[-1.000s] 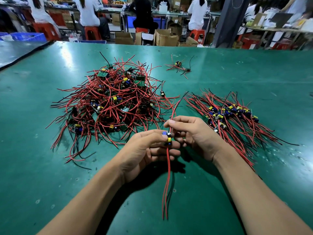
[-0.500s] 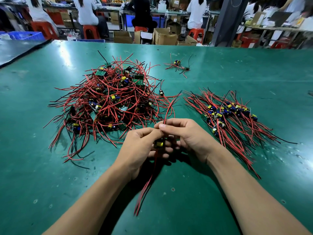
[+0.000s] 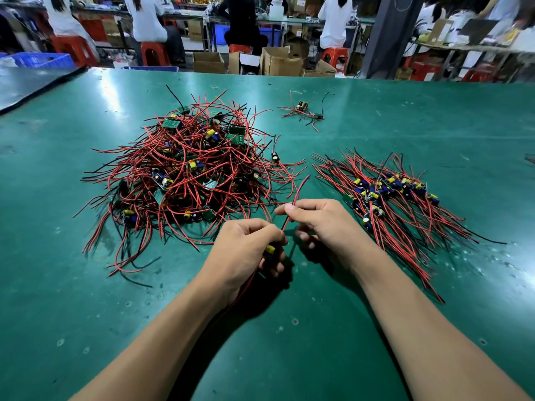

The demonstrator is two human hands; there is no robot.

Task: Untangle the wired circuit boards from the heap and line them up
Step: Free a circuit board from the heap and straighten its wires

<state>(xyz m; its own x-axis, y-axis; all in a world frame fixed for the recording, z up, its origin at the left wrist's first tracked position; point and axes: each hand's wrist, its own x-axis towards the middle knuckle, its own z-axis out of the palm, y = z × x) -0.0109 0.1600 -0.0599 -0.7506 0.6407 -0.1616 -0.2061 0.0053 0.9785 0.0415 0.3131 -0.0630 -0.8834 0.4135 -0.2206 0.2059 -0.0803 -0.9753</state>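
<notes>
Here, left hand (image 3: 246,250) curled around a circuit board (image 3: 270,250), right hand (image 3: 321,221) pinching its red wire (image 3: 293,208).

Clock centred between left hand (image 3: 246,250) and right hand (image 3: 324,224).
10–11 o'clock: tangled heap (image 3: 185,175), wire ends splayed outward over the bench (image 3: 434,125); blocks any low pass.
2–3 o'clock: lined-up row (image 3: 390,198), leads trailing down to 4 o'clock.
12 o'clock: narrow bare channel between the two (partly crossed by the red lead (image 3: 298,192) pinched in the right hand, running from the board (image 3: 270,249) gripped in the left).
12–1 o'clock, far: small stray cluster (image 3: 304,110), open bench all round it.
6–9 o'clock: open bench.
</notes>
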